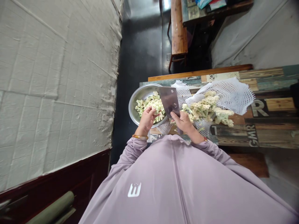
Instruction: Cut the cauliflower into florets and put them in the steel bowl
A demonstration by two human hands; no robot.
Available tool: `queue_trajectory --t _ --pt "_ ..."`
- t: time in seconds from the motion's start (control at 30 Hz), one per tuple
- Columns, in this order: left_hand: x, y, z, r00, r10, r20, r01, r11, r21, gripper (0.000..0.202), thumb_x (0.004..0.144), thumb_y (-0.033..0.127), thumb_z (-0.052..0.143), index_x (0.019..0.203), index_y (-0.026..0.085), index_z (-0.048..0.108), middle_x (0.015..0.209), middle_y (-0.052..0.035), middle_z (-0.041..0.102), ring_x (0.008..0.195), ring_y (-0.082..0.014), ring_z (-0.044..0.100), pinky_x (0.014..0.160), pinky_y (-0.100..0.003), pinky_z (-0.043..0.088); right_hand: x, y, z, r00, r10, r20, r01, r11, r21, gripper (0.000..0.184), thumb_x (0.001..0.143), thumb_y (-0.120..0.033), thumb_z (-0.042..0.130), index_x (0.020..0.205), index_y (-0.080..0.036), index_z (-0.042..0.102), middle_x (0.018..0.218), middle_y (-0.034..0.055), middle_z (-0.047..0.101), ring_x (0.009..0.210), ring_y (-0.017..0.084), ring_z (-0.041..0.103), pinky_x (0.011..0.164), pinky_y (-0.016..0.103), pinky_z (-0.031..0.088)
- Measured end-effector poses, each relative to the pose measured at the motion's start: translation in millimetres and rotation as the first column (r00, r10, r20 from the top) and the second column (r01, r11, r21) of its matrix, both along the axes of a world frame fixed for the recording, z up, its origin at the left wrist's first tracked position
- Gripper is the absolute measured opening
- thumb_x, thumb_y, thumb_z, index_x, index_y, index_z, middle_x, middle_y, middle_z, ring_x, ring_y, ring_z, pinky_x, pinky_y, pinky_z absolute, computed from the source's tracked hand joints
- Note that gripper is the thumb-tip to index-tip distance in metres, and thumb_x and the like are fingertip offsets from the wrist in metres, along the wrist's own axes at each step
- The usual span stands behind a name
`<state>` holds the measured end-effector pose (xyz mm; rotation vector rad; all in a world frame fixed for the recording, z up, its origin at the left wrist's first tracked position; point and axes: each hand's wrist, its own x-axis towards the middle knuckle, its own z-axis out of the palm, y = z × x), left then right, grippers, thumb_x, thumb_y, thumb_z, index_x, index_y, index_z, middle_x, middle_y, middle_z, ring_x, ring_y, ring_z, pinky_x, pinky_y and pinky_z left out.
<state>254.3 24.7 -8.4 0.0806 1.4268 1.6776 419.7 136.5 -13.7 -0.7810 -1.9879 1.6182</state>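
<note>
The bench (268,137) runs out to my right, its patterned boards carrying a white net (235,93). On the net lies the cauliflower (207,107), partly broken up, just beside my right hand. At the bench's left end sits a steel bowl (133,105) with cut florets (146,104) heaped in it. My right hand (184,122) is closed round the handle of a cleaver (169,99), whose broad blade stands between the bowl and the net, its far part over the bowl's rim. My left hand (146,118) hangs over the bowl's near side, fingers pinched on one floret (156,109) just beside the blade; whether the edge touches it I cannot tell. To cut well here, I judge I should hold the floret by its crown with my fingertips curled back from the edge. I should then set the blade on the stem and press with a short, controlled push rather than a chop, so the pieces drop into the bowl and not onto the bench.
</note>
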Motion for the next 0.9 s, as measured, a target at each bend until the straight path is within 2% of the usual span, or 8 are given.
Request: queue_trajectory --t 0.07,0.13,0.33,0.53,0.73,0.9 --pt "0 0 -1.8 1.0 0.004 -0.021 -0.004 1.0 0.003 0.034 0.07 0.03 0.082 0.093 0.017 0.061 0.091 -0.0006 0.064 0.082 -0.013 0.066 0.075 -0.027 0.055 -5 -3 2.2 1.0 0.005 0.016 -0.007 0.987 0.159 0.04 0.095 -0.058 0.05 0.073 -0.025 0.055 0.058 0.0033 0.061 0.061 0.022 0.066 0.062 0.034 0.052" --pt "1 -1 -2.9 0.999 0.01 -0.05 -0.009 1.0 0.01 0.036 0.07 0.03 0.082 0.099 0.018 0.064 0.097 -0.0016 0.066 0.082 -0.012 0.064 0.076 -0.027 0.055 -10 -6 2.9 1.0 -0.001 0.024 -0.005 0.965 0.261 0.04 0.098 -0.055 0.045 0.074 -0.025 0.054 0.06 0.0039 0.061 0.064 0.022 0.066 0.064 0.033 0.051" --pt "-1 -4 -2.2 0.992 -0.042 -0.121 0.044 0.999 0.018 0.039 0.071 0.032 0.082 0.107 0.019 0.071 0.102 -0.0035 0.072 0.086 -0.0132 0.065 0.08 -0.027 0.054 -20 -12 -4.0 0.998 -0.003 0.058 -0.018 0.928 0.373 0.038 0.101 -0.049 0.041 0.079 -0.023 0.058 0.069 0.0062 0.066 0.069 0.022 0.065 0.067 0.032 0.05" --pt "-5 -9 -6.4 0.986 -0.037 -0.164 0.04 0.999 0.018 0.047 0.073 0.035 0.082 0.117 0.021 0.071 0.114 -0.0058 0.073 0.101 -0.018 0.067 0.093 -0.033 0.051 -25 -15 -8.6 0.999 0.012 0.03 -0.022 0.935 0.354 0.034 0.1 -0.047 0.042 0.094 -0.021 0.063 0.085 0.0103 0.071 0.082 0.025 0.068 0.079 0.037 0.054" --pt "-9 -9 -3.8 0.951 -0.011 -0.31 0.005 1.0 -0.022 0.045 0.072 0.033 0.084 0.113 0.02 0.074 0.115 -0.0065 0.074 0.112 -0.0224 0.064 0.1 -0.035 0.049 -31 -19 -11.0 0.999 0.024 0.043 -0.033 0.972 0.233 0.036 0.098 -0.051 0.044 0.099 -0.024 0.068 0.091 0.0102 0.073 0.093 0.027 0.069 0.091 0.041 0.054" --pt "-14 -11 -5.1 0.965 -0.025 -0.263 0.021 1.0 -0.017 0.046 0.071 0.033 0.085 0.113 0.019 0.074 0.112 -0.0074 0.075 0.112 -0.0231 0.065 0.1 -0.035 0.048 -37 -17 -16.1 0.998 0.029 0.061 -0.039 0.982 0.185 0.037 0.096 -0.051 0.046 0.098 -0.023 0.069 0.093 0.0115 0.073 0.096 0.029 0.069 0.092 0.043 0.055"
